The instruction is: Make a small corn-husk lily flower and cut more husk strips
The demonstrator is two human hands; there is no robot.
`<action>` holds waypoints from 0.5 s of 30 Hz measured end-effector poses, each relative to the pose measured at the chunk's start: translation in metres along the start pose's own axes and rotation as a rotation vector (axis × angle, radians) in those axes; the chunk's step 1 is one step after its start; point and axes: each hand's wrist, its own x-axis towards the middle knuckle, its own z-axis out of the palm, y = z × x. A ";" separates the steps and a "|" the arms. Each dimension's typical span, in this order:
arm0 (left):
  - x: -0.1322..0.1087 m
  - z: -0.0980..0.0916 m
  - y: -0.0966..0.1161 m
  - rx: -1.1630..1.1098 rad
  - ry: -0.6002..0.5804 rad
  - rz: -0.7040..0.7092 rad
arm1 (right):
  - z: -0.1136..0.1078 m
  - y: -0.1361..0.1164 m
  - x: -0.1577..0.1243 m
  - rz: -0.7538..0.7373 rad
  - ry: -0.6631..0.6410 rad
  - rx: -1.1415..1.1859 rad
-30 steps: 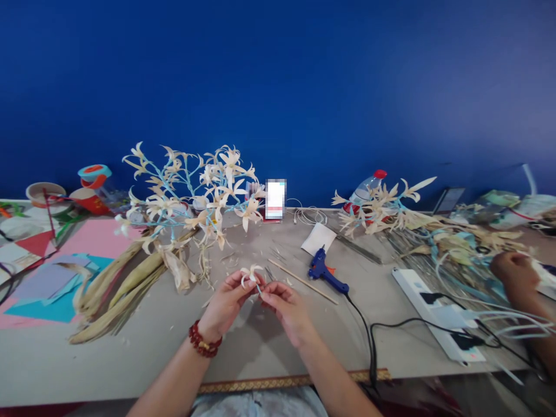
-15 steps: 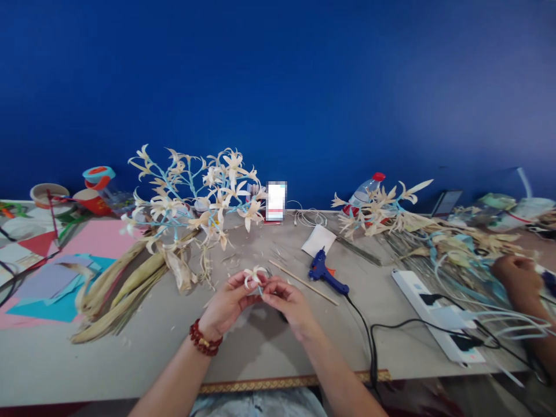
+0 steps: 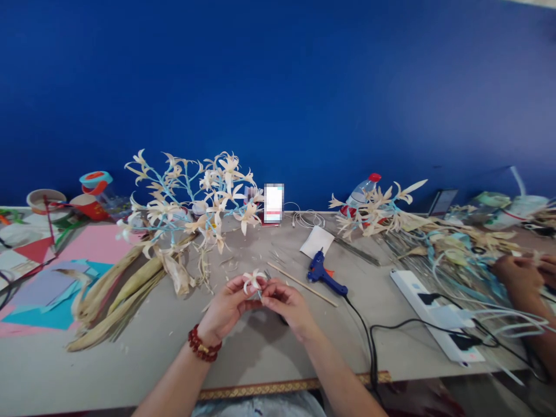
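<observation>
A small cream flower point(image 3: 253, 281) with pointed petals and a light-blue stem is between my hands, above the grey table. My left hand point(image 3: 231, 300), with a red bead bracelet at the wrist, pinches the bloom from the left. My right hand point(image 3: 284, 301) is closed, fingertips on the thin stem just under the petals. A dark object beneath my right hand is mostly hidden. Beyond my hands lies a wooden stick point(image 3: 302, 284), and to its right a blue glue gun point(image 3: 325, 274) rests on its side. Behind, at left, spreads a large branch of similar flowers point(image 3: 217, 200).
Dried husks point(image 3: 115, 289) and coloured paper sheets point(image 3: 47, 295) cover the left side. At right sit a white power strip point(image 3: 438, 318) with cables, a smaller flower bunch point(image 3: 373, 211) and a co-worker's hand point(image 3: 516, 275). A phone point(image 3: 273, 202) stands by the blue wall.
The flower has turned slightly in my fingers, its bloom tipping a little downward. At far right, a second hand of the co-worker has come into view. My camera view has shifted slightly.
</observation>
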 end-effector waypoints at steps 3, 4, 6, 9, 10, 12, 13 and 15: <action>-0.001 0.000 0.003 0.015 -0.017 -0.025 | 0.000 0.000 0.000 0.009 -0.004 0.030; -0.001 -0.001 0.004 0.021 -0.022 -0.038 | -0.001 0.000 0.000 0.022 -0.012 0.054; -0.001 -0.001 0.005 0.033 -0.030 -0.063 | -0.001 0.000 0.000 0.037 -0.033 0.090; -0.002 -0.002 0.007 0.046 -0.032 -0.066 | -0.001 0.001 0.001 0.021 -0.046 0.086; -0.001 -0.002 0.007 0.048 -0.029 -0.063 | -0.002 0.001 0.001 0.015 -0.045 0.081; -0.001 -0.002 0.007 0.054 -0.018 -0.060 | -0.002 0.002 0.003 0.015 -0.047 0.077; -0.001 -0.003 0.006 0.059 -0.014 -0.060 | -0.002 0.002 0.003 0.015 -0.047 0.076; -0.001 -0.003 0.006 0.067 -0.008 -0.052 | -0.003 0.003 0.004 0.019 -0.043 0.069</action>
